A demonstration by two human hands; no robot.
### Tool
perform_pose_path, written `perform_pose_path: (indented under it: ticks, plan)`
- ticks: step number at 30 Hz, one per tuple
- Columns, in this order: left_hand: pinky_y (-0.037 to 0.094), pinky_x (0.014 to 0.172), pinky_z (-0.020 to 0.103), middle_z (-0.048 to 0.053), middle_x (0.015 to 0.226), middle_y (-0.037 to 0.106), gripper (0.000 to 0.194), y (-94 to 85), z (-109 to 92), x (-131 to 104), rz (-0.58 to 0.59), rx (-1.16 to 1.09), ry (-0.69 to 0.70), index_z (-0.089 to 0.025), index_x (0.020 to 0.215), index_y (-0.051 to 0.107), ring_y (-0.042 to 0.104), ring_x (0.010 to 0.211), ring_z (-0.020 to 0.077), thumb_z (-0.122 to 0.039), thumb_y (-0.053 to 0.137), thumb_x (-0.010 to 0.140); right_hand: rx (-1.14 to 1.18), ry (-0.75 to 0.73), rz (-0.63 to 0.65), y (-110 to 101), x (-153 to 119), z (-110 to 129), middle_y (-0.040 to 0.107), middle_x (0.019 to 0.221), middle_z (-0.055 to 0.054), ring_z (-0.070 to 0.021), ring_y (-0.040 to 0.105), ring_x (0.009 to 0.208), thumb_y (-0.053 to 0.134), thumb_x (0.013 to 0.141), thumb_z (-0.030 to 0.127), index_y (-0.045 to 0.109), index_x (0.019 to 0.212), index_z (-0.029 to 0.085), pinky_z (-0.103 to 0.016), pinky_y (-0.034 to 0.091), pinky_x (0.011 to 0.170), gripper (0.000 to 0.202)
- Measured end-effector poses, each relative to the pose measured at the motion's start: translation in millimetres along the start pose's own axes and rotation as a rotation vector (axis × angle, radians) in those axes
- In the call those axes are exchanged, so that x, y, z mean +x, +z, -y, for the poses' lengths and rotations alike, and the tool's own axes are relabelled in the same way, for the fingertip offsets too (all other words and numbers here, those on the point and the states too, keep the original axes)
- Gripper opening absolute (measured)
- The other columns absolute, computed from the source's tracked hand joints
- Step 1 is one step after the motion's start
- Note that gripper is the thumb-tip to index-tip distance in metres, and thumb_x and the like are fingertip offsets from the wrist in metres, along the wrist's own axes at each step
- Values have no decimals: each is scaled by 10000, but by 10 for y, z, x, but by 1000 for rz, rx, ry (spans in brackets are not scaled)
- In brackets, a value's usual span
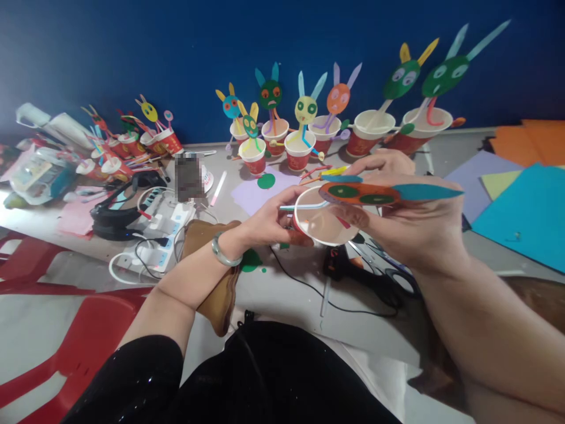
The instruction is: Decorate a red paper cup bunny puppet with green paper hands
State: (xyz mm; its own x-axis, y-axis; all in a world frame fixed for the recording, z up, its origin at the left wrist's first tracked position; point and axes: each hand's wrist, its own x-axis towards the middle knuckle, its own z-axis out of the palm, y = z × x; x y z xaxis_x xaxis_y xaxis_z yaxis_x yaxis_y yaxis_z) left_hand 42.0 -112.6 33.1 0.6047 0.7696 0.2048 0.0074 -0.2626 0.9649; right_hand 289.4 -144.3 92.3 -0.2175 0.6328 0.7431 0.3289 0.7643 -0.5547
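A paper cup (326, 227), white inside and red outside, is held up over the table with its mouth toward the camera. My left hand (276, 221) grips the cup's left side, its fingers wrapped round it. Across the cup's mouth lies a paper figure (364, 193) with an orange face, green eyes and blue ears. My right hand (410, 218) has its fingers closed around the figure at the cup's right rim. A pale bent straw (304, 206) crosses the rim near my left hand. My right hand's fingertips are partly hidden behind the figure.
Several finished cup figures (300, 150) stand along the blue wall. Below the cup lie a black glue gun (353, 274) with its cable and scissors (399, 280). Coloured sheets (525, 212) are at right; a power strip (161, 247), black headset (117, 212) and brown cushion (220, 294) are at left.
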Motion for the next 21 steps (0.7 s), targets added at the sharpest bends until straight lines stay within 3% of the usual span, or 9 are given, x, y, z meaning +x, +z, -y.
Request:
perform_pose_path:
  ticks: [9,14,21]
  plan:
    - [498,1299,626,117,1445,723,1005,-11,43,-5,-4,-7,21,-254,1460,657,643,1473,411,-604,1090,623,-3,-28,-65,83,-31,41,815,1102,17,-232,746,1014,908,969,285,856,1041,343,-516,583,1042,106]
    - [539,1253,597,116,1434,734,985,0,54,-3,-19,-12,22,-241,1440,679,690,1411,387,-594,1094,619,22,-24,-63,79,-28,34,821,1104,16,-229,754,1028,885,972,247,855,1048,338,-496,585,1026,123]
    - [614,1149,542,113,1426,745,913,14,15,-15,-5,-60,18,-245,1399,701,753,1306,348,-524,1105,629,-18,-24,7,30,-7,44,836,1095,40,-214,798,1042,900,944,221,843,1025,331,-526,531,1175,149]
